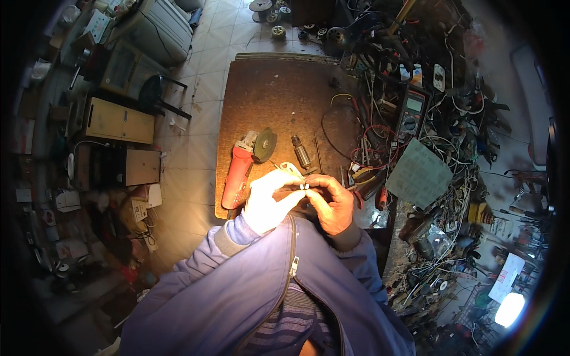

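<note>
My left hand and my right hand meet over the near part of the wooden table, fingertips pinched together. Between them is a small whitish piece, too small and glare-lit to name. A red angle grinder with a dark green disc lies left of my left hand. Just beyond my fingers rests a motor armature, and beside it a thin dark rod. A pale oval part shows past my left fingers. Strong light washes out my left hand.
The brown tabletop stretches away from me. On the right are a multimeter, tangled wires, a greenish square sheet and a red-handled tool. A dark stool and cabinets stand at left.
</note>
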A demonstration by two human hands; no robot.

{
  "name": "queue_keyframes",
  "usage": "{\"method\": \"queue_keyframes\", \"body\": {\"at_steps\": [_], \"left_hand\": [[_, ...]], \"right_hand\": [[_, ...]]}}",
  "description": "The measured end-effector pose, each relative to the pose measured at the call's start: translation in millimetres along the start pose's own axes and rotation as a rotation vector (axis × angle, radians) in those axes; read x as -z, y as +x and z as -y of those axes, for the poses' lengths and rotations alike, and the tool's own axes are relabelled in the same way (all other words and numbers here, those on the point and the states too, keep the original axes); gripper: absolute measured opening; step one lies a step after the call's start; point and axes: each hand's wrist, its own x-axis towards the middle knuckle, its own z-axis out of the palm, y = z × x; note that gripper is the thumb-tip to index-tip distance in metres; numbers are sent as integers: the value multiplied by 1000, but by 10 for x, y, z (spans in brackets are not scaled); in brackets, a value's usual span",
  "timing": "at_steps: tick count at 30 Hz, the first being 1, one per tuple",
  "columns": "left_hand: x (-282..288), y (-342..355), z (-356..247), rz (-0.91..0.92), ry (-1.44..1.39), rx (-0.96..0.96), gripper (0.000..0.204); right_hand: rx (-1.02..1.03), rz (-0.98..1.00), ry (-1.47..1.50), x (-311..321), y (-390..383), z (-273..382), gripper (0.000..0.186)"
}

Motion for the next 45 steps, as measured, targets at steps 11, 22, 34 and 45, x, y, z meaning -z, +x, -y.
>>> {"method": "queue_keyframes", "body": {"at_steps": [11, 22, 34, 45], "left_hand": [[66, -111, 106, -27, -6, 46, 25], [-84, -187, 267, 10, -735, 569, 32], [-369, -237, 571, -88, -989, 596, 34], [-567, -118, 755, -93, -897, 636, 32]], "right_hand": [[62, 55, -76, -75, 69, -31, 22], [-210, -2, -8, 44, 25, -179, 18], [-409, 2, 157, 237, 156, -150, 21], [-577, 61, 434, 529, 256, -352, 19]]}}
